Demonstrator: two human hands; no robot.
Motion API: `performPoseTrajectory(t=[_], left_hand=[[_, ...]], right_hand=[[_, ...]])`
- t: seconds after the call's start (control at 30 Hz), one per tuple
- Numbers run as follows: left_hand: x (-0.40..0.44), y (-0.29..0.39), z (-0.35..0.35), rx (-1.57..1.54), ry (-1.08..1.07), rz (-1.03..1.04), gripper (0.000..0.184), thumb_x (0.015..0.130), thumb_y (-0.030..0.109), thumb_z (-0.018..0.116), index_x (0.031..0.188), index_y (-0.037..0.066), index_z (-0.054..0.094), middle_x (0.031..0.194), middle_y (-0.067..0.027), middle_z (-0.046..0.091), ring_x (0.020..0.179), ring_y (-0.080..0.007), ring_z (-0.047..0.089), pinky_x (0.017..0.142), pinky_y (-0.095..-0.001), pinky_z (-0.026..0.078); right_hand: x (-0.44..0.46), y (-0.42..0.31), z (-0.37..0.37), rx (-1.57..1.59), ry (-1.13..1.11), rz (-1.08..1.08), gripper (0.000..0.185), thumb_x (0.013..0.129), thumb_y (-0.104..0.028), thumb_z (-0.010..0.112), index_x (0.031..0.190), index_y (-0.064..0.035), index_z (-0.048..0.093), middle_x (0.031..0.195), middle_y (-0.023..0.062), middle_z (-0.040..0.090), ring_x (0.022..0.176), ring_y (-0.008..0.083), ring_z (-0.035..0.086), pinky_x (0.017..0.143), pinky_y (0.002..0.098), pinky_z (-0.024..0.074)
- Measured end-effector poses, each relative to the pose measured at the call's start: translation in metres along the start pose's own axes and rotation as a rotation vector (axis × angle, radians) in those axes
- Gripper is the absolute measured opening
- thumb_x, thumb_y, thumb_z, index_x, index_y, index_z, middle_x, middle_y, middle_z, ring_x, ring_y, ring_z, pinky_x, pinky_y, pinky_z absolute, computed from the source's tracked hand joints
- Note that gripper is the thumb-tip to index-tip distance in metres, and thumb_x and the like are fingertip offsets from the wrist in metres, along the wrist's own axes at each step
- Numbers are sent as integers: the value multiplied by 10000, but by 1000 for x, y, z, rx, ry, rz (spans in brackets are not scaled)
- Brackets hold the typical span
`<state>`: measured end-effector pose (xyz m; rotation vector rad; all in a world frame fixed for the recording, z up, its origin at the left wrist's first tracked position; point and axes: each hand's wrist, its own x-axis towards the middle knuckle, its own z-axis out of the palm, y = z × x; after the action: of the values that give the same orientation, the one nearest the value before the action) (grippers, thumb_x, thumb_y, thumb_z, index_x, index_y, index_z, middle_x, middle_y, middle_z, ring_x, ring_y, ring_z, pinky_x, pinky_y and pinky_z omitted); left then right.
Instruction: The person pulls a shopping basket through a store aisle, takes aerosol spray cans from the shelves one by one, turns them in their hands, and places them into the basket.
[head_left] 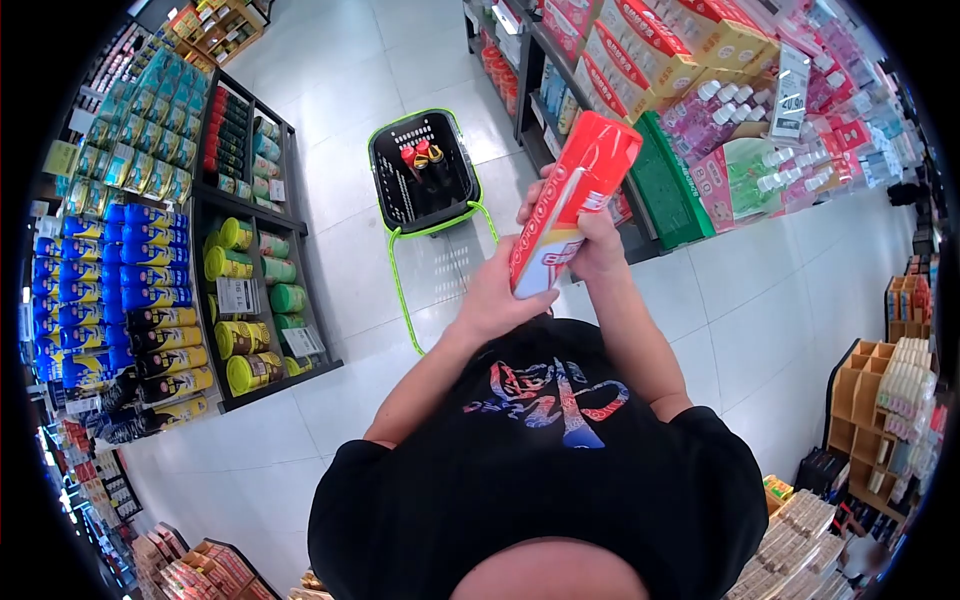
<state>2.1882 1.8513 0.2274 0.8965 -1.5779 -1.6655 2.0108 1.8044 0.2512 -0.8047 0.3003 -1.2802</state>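
Note:
A long red-and-white package (585, 170) is tilted in front of my chest, its red end up and away from me. My left hand (495, 295) wraps its lower left side, the thumb along the bottom end and fingertips showing behind it. On the right side, my right hand (600, 245) is closed round the lower half. The exact kind of product cannot be made out. Beyond my hands, a black shopping basket (385, 190) with a green rim stands on the floor. In it are dark bottles (432, 172) with red and gold tops. Its long green handle (405, 295) reaches toward me.
At left, a dark shelf (325, 360) carries green-lidded tubs (250, 372), beside stacked blue and yellow packs (150, 290). Red-and-cream cartons (640, 50) and pink and green bottles (790, 165) fill a display at right, by a green crate (672, 190). Pale tiles (350, 80) cover the floor.

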Motion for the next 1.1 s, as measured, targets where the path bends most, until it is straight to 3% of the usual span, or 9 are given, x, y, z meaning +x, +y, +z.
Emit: performPoseTrajectory(t=[0.07,0.23,0.4,0.47,0.57,0.63,0.73,0.93,1.1], left_hand=[[-2,11,18,501,397,69,715,704,296,856,1261,10,511,1061,-198,683,936,-360,704,810,-425,553],[-6,2,15,498,442,97,712,691,305,864,1239,15,514,1031,-199,681,915,-352,702,795,-421,552],[2,-10,-28,-298,-231,-102,725,703,182,859,1317,-1,519,1116,-76,670,1036,-195,655,946,-344,513],[2,-11,-29,-343,-284,-124,695,697,169,852,1296,-6,547,1114,-78,673,1036,-182,657,954,-335,511],[-3,2,-13,-339,-213,-98,681,701,201,855,1273,-2,546,1105,-102,676,1022,-195,662,935,-338,518],[-6,13,10,297,279,7,636,706,275,865,1200,21,556,1024,-148,696,922,-279,705,825,-377,548],[-2,5,23,538,488,45,606,692,303,862,1136,30,553,948,-188,683,850,-372,695,755,-433,549],[-3,-7,25,580,438,10,699,694,286,877,1228,37,500,987,-183,703,891,-362,716,790,-423,563],[1,-19,28,407,411,-45,642,676,293,889,1151,24,551,985,-174,685,899,-340,699,802,-412,548]], right_hand=[[1,-3,-1,-57,33,5,778,777,-347,800,1374,-22,423,1155,156,614,1069,295,657,920,410,564],[0,3,-1,-119,99,31,792,764,-369,814,1367,-31,427,1145,154,609,1076,299,649,924,424,560],[0,10,-2,57,-80,78,823,744,-408,831,1361,-44,425,1148,149,585,1077,308,638,914,433,559],[0,12,-1,73,-152,96,828,748,-409,827,1367,-40,419,1158,152,581,1077,310,639,917,430,558],[2,9,2,78,-113,111,800,760,-362,822,1370,-33,422,1155,151,590,1083,311,640,924,431,557],[3,3,-2,17,-70,72,775,769,-319,817,1372,-29,425,1157,152,597,1092,310,640,933,431,554],[-1,3,-5,-41,-11,46,737,780,-238,807,1375,-22,430,1165,152,610,1107,304,641,953,429,546],[-6,5,-12,-50,18,77,700,780,-151,795,1369,-14,442,1185,150,622,1116,293,642,983,423,529],[-13,9,-20,-148,111,150,616,750,-112,803,1288,-6,521,1147,130,647,1092,241,644,982,389,510]])
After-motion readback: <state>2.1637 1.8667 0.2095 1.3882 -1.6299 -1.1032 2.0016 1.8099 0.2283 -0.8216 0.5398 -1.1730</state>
